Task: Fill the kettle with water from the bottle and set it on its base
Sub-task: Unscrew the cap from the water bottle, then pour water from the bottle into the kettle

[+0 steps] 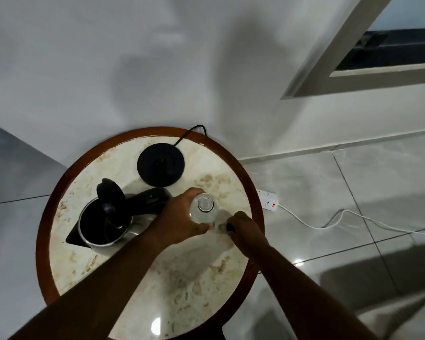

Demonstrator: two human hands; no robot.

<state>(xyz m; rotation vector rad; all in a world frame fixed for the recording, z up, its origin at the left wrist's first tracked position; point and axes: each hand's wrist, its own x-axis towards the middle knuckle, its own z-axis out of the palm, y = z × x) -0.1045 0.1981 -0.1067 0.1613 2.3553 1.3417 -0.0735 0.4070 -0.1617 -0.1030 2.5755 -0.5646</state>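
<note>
Left hand [182, 217] grips the uncapped bottle [205, 209] beside the open kettle [108, 222].

**No readable text**

Nothing can be read anywhere in this view. The kettle [103, 224] shows plain metal and black plastic, without a legible brand or level mark. The base [160, 164] is bare black. The bottle [205, 208], seen from above, is clear and carries no label that can be made out. The power strip [268, 199] on the floor has a small red switch, but any marking on it is too small and blurred to tell. The table [142, 244] bears only a marbled pattern.
</note>
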